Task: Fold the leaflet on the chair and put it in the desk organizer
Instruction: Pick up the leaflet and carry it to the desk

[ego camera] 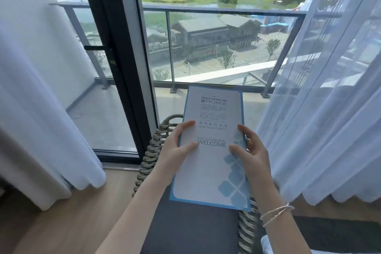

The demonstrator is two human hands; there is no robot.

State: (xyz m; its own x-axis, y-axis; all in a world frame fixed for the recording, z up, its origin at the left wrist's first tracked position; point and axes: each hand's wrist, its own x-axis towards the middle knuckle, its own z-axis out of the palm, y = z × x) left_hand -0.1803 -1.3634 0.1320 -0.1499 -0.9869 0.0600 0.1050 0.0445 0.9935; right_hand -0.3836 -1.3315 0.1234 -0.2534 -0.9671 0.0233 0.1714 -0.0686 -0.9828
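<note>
The leaflet (210,163) is a tall white sheet with a blue border and the word WELCOME, held up above a woven chair (153,150) with a dark grey seat cushion (189,227). My left hand (177,146) grips its left edge, thumb on the front. My right hand (250,150) grips its right edge, with a thin bracelet on that wrist. The leaflet looks closed flat, with a second blue layer showing along its right edge. No desk organizer is in view.
A glass balcony door with a black frame (121,68) stands straight ahead. White sheer curtains hang at the left (41,109) and the right (329,109). Wooden floor (72,222) lies left of the chair, and a dark rug (334,233) at the right.
</note>
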